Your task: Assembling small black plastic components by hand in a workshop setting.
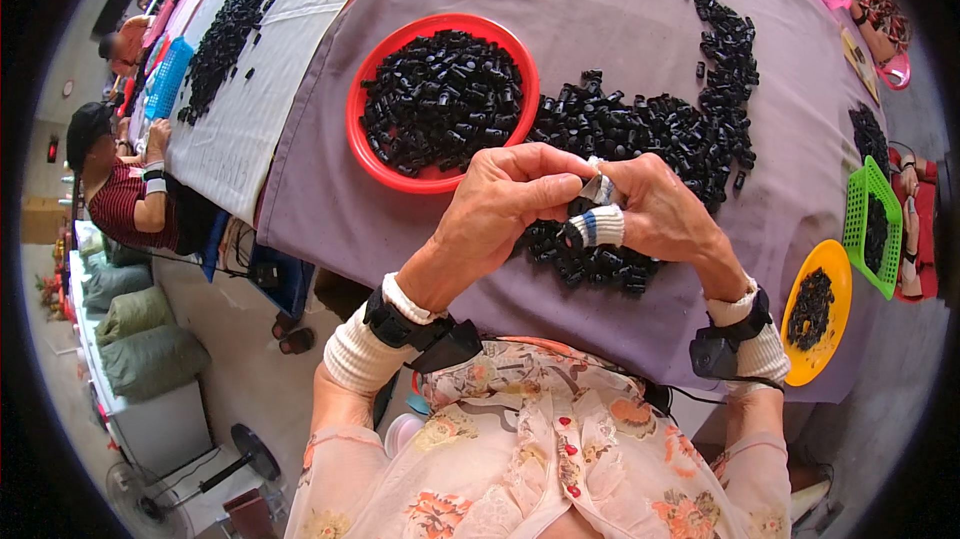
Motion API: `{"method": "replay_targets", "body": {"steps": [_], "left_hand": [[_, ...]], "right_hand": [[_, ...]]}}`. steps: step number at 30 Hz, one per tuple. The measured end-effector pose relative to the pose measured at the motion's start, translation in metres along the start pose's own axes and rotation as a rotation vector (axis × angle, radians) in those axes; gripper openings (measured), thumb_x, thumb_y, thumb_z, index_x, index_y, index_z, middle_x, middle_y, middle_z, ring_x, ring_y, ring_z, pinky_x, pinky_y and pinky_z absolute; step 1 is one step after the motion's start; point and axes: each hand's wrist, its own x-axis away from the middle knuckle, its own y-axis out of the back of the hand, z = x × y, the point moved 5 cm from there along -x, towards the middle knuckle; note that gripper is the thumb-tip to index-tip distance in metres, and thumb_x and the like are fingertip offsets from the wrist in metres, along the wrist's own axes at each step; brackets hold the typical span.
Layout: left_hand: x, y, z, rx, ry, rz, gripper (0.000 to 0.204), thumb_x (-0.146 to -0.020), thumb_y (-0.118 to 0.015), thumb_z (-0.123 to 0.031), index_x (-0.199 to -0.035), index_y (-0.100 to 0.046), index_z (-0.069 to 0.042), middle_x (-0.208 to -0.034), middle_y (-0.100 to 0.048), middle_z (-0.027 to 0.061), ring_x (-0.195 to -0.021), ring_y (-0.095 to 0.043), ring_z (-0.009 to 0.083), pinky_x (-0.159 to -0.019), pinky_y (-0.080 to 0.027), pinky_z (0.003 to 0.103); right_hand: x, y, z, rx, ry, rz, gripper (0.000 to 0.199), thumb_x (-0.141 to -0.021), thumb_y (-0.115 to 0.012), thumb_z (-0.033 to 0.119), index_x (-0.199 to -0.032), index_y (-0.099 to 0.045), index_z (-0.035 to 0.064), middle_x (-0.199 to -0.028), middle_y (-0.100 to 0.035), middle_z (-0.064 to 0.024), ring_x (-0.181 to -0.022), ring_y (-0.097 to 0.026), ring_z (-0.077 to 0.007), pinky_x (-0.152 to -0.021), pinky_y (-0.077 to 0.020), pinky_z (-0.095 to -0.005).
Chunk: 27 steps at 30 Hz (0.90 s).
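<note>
Both hands meet over a heap of small black cylindrical parts [630, 134] on the cloth-covered table. My left hand [490, 204] is closed in a pinch, thumb against forefinger; whatever lies between the fingertips is too small to make out. Curled close beside it, my right hand [670, 209] grips a small shiny metal piece [601, 189] that looks like a blade. A white knitted finger sleeve with blue stripes [600, 226] covers one of its fingers. Just behind my left hand stands a red round basin [354, 124] with many more black parts inside.
On the right are a yellow oval tray [836, 289] and a green basket [858, 199], both holding black parts. Another pile [225, 44] lies on the pale cloth at left, near a blue basket [170, 77]. A co-worker in a striped top [130, 204] sits at left; another person is at far right.
</note>
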Motion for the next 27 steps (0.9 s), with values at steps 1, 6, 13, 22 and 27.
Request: {"method": "replay_targets", "body": {"steps": [1,6,13,22,27], "left_hand": [[0.0,0.0,0.0,-0.001,0.001,0.002,0.017,-0.084,-0.06,-0.008,-0.099,-0.061,0.001,-0.091,-0.063,0.0075,-0.078,-0.061,0.0111,-0.071,-0.052,0.024],[-0.004,-0.004,0.001,0.152,-0.029,0.007,0.018,-0.084,-0.06,-0.006,-0.099,-0.06,0.003,-0.092,-0.062,0.0089,-0.079,-0.061,0.0125,-0.069,-0.054,0.025],[-0.005,-0.004,0.009,0.262,-0.026,0.046,0.019,-0.085,-0.058,-0.006,-0.103,-0.058,0.002,-0.096,-0.061,0.009,-0.082,-0.061,0.0131,-0.071,-0.054,0.025],[-0.003,-0.006,0.01,0.286,-0.005,0.089,0.02,-0.086,-0.056,-0.007,-0.104,-0.057,0.002,-0.098,-0.061,0.0091,-0.085,-0.061,0.0133,-0.075,-0.053,0.026],[-0.003,-0.007,0.01,0.3,-0.006,0.092,0.021,-0.087,-0.056,-0.008,-0.105,-0.057,0.002,-0.099,-0.061,0.0096,-0.086,-0.06,0.0131,-0.077,-0.052,0.027]], "right_hand": [[0.0,0.0,-0.001,0.0,0.0,-0.002,0.036,-0.07,-0.07,0.028,-0.075,-0.055,-0.0041,-0.05,-0.042,-0.0093,-0.047,-0.038,-0.0118,-0.045,-0.0368,-0.031],[0.003,0.002,0.002,-0.009,0.035,-0.056,0.038,-0.069,-0.073,0.031,-0.07,-0.052,-0.0013,-0.049,-0.042,-0.0045,-0.048,-0.036,-0.0097,-0.044,-0.0346,-0.0294],[0.002,0.009,0.0,-0.004,0.025,-0.059,0.046,-0.063,-0.077,0.038,-0.068,-0.05,0.0006,-0.051,-0.039,-0.0018,-0.05,-0.035,-0.0085,-0.045,-0.0326,-0.0273],[-0.001,0.009,0.001,0.078,0.006,-0.046,0.049,-0.061,-0.077,0.039,-0.067,-0.048,-0.0008,-0.051,-0.04,-0.004,-0.049,-0.036,-0.0122,-0.045,-0.0328,-0.0301],[0.0,0.008,-0.002,0.059,-0.007,-0.042,0.049,-0.061,-0.077,0.038,-0.066,-0.047,-0.001,-0.051,-0.039,-0.0038,-0.049,-0.036,-0.0119,-0.045,-0.0325,-0.0305]]}}
